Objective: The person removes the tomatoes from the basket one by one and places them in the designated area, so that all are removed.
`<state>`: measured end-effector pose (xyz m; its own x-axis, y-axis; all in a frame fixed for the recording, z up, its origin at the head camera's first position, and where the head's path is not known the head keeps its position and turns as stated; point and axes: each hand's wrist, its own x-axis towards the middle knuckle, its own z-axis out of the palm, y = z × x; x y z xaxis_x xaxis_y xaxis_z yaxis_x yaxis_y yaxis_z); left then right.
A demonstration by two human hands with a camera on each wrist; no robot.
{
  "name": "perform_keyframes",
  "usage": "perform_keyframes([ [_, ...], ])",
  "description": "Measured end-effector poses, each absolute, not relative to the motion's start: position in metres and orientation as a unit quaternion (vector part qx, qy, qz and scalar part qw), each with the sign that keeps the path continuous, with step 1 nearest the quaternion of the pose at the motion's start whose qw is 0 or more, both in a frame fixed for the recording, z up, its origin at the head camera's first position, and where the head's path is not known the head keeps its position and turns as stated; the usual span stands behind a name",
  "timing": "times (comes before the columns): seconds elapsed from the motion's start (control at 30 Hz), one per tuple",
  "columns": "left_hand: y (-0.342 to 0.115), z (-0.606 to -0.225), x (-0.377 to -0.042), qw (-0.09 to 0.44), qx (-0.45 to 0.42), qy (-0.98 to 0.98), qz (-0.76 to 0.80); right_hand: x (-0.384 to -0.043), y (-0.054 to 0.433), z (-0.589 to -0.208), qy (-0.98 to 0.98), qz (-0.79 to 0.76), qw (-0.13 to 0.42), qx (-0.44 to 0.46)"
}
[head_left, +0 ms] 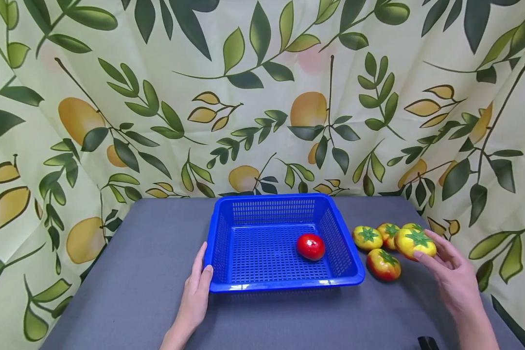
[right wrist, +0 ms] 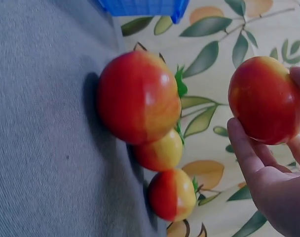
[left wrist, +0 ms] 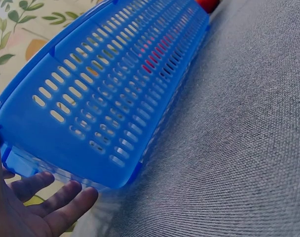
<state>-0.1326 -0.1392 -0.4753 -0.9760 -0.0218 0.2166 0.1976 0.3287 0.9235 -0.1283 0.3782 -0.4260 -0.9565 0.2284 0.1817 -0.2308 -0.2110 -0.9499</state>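
Observation:
In the head view, my right hand (head_left: pixel 457 272) pinches a yellow-and-red tomato (head_left: pixel 415 243) with a green star-shaped top between thumb and fingers. The right wrist view shows this tomato (right wrist: pixel 266 101) raised off the table, its red underside facing the camera. Beside it are several similar tomatoes (head_left: pixel 383 266). My left hand (head_left: pixel 194 294) is at the near left corner of a blue plastic basket (head_left: pixel 286 287), thumb by the rim and fingers along the outer left side. In the left wrist view its fingers (left wrist: pixel 66 200) are fairly straight. A glossy red round fruit (head_left: pixel 310 247) lies inside the basket, toward its right.
The basket stands on a grey cloth-covered table (head_left: pixel 157 253). A leaf-and-fruit patterned curtain (head_left: pixel 262 121) hangs behind the table and along its sides. The end of a small black object (head_left: pixel 428 343) shows at the bottom right.

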Motion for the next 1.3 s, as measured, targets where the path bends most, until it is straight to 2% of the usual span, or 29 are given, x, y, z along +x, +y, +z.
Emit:
perform_keyframes([
  [0.43, -0.139, -0.475, -0.135, 0.104, -0.065, -0.809, -0.575, -0.125, 0.393, -0.439, -0.575, 0.799, 0.167, -0.052],
  [0.73, -0.140, -0.476, -0.135, 0.102, -0.066, -0.809, -0.575, -0.127, 0.408, -0.455, -0.628, 0.754, 0.111, -0.161],
  [1.1, -0.140, -0.473, -0.134, 0.103, -0.062, -0.808, -0.576, -0.138, 0.419, -0.467, -0.654, 0.716, 0.072, -0.232],
  [1.3, -0.140, -0.476, -0.133, 0.109, -0.066, -0.804, -0.580, -0.140, 0.421, -0.467, -0.713, 0.642, 0.056, -0.277],
])
